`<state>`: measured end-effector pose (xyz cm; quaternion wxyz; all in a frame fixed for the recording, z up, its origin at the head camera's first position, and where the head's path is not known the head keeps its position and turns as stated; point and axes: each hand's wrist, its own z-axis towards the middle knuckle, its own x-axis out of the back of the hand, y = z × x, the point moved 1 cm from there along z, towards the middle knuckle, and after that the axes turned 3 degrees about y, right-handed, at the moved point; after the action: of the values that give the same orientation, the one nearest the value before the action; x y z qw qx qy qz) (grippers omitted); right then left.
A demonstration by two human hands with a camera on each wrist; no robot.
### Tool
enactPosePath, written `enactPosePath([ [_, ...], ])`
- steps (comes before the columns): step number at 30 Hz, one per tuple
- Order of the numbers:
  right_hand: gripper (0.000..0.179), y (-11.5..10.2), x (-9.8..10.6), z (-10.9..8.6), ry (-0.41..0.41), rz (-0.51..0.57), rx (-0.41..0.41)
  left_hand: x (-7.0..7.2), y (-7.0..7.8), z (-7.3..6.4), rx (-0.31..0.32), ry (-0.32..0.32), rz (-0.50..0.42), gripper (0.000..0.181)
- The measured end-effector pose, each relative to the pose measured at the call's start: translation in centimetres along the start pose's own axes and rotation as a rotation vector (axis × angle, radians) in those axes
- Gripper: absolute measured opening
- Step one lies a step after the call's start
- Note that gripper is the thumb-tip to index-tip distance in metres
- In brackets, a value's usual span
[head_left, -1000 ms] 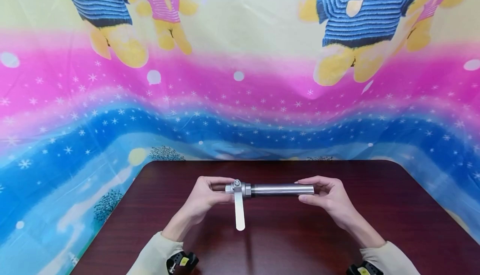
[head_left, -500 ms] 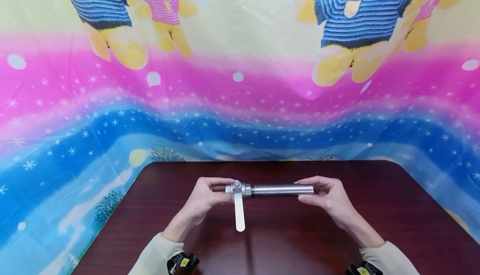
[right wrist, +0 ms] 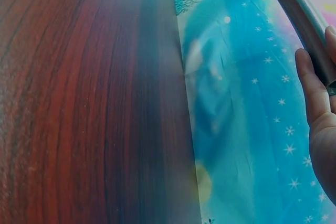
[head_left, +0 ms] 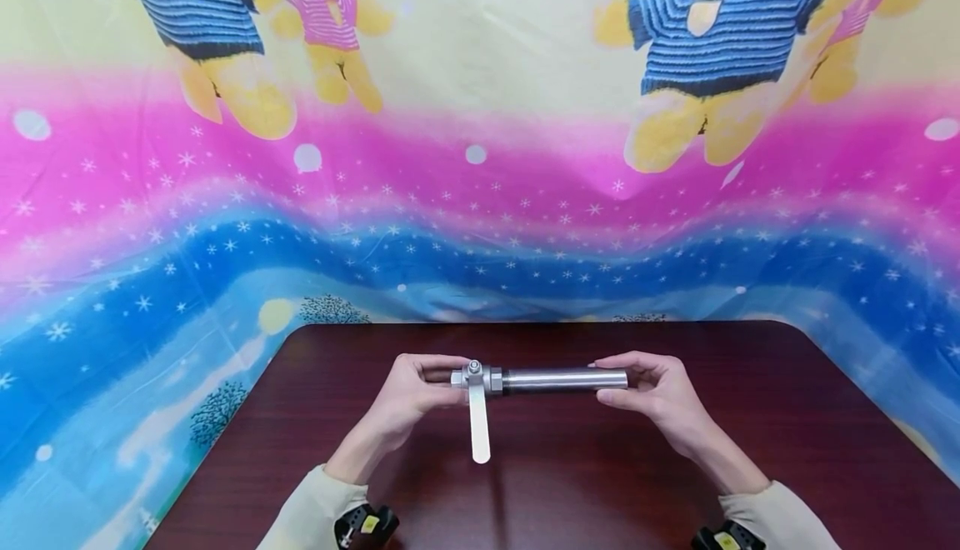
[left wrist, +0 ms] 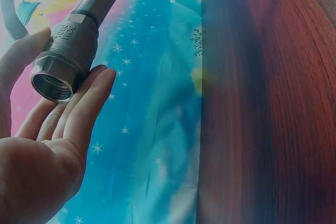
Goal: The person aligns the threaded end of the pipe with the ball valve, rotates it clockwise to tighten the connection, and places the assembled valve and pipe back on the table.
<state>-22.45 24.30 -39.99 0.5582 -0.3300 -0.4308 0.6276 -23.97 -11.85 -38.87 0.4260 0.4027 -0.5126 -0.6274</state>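
Observation:
A metal ball valve (head_left: 491,380) with a flat lever handle (head_left: 480,425) is joined to a smooth steel pipe (head_left: 566,380). Both are held level above the table, with the lever pointing toward me. My left hand (head_left: 405,392) grips the valve's left end between thumb and fingers. In the left wrist view the valve body (left wrist: 67,51) shows an open threaded mouth, thumb on one side and fingers beneath. My right hand (head_left: 660,392) pinches the pipe's right end. In the right wrist view the pipe (right wrist: 302,17) lies between the fingers and thumb, partly cut off by the frame edge.
A dark red-brown wooden table (head_left: 315,417) spreads under the hands. Behind it hangs a printed cloth (head_left: 480,225) with bears and snowflakes. Dark camera mounts (head_left: 365,525) sit at both wrists, by the pale sleeves (head_left: 318,508).

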Motion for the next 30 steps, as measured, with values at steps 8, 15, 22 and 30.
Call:
enactPosePath([
  [8,0.041,0.22,-0.18,-0.04,-0.017,-0.001,0.006,0.21,-0.22,-0.21,0.010,0.003,-0.006,0.050],
  [15,0.040,0.21,-0.14,-0.19,-0.006,-0.009,-0.008,0.12,-0.34,-0.11,0.019,0.004,0.006,0.049],
  [22,0.039,0.05,-0.25,-0.27,-0.008,-0.014,-0.003,0.06,-0.40,-0.05,0.033,0.012,0.015,0.050],
  [30,0.036,0.13,-0.19,-0.15,-0.061,0.051,-0.043,0.08,-0.35,0.04,0.041,0.012,0.016,0.050],
])
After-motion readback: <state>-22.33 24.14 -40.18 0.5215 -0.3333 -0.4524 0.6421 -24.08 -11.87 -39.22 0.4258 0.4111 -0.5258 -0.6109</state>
